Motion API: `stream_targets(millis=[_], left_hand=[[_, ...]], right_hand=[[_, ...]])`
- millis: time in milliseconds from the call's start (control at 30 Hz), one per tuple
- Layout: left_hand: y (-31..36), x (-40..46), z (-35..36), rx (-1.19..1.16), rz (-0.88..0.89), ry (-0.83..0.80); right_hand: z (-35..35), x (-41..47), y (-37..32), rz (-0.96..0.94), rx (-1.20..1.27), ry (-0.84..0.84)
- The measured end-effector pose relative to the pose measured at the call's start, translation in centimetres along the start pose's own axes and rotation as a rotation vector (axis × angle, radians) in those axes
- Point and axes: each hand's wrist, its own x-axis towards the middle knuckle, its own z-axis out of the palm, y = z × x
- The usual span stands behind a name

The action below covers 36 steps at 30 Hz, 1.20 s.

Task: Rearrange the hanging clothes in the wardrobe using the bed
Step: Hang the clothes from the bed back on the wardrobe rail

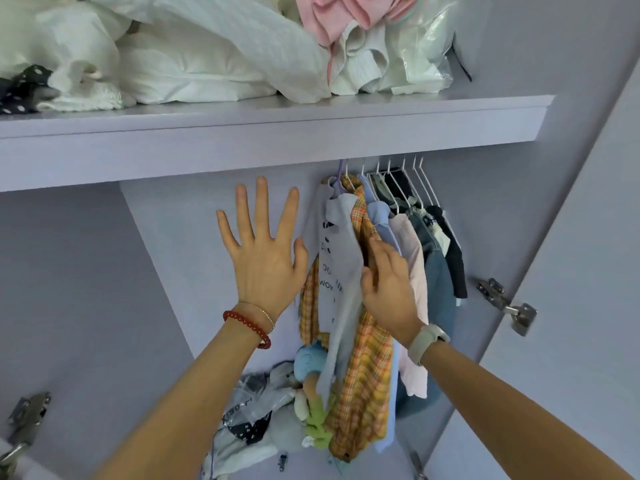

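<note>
At the far left, two metal hinges sit low on the wardrobe's edge, the lower one cut off by the frame. The rail is hidden behind the shelf front; only the hanger hooks show below it. The bed is nowhere in view. On the shelf lies a heap of white bedding with a pink cloth on top and a crumpled plastic bag at its right, all cut off by the top edge.

The left half of the hanging space is bare back wall. The left hand is raised there with fingers spread straight, gripping nothing, its thumb just beside the grey printed garment; a red bead bracelet circles the wrist. Below, on the wardrobe floor, soft toys and a printed plastic bag lie in a jumble that is hard to sort out.

The hanging clothes are bunched to the right of centre. The right hand, with a pale watch on its wrist, reaches in between the grey garment and the orange plaid shirt; its fingertips are buried in the cloth, so whether it grips or only parts the fabric cannot be told. To its right hang a light blue shirt, a pale pink garment, denim and a dark piece close to the side wall. Another hinge sits on the open right door.
</note>
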Motion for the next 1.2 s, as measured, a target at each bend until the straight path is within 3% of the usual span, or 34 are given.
stream_targets(millis=[133, 367, 467, 600, 767, 1000, 1100, 1200], left_hand=[[3.8, -7.1, 3.6, -0.176, 0.008, -0.294], [15.0, -19.8, 4.9, -0.435, 0.190, -0.808], [20.7, -23.6, 3.2, -0.559, 0.401, -0.964], [29.0, -28.2, 0.0, -0.724, 0.833, -1.066], [40.6, -32.6, -6.3, -0.822, 1.180, -1.179], [57.6, -38.1, -13.1, -0.949, 1.314, -1.256], [63.7, -40.3, -15.3, -0.976, 1.345, -1.366], [69.3, -42.8, -17.1, -0.964, 1.406, -1.355]], right_hand=[[-2.9, -6.6, 3.4, -0.016, -0.261, 0.063], [-10.9, -24.5, 7.9, 0.476, -0.486, -0.086], [-15.6, -31.6, 8.3, 0.735, -0.543, -0.125], [-22.2, -40.2, 8.1, 1.004, -0.611, -0.117], [-31.2, -49.9, 7.6, 1.285, -0.646, 0.086], [-42.4, -61.6, 7.3, 1.601, -0.633, 0.432], [-46.2, -65.9, 7.1, 1.712, -0.627, 0.508], [-49.3, -69.5, 7.3, 1.840, -0.582, 0.581]])
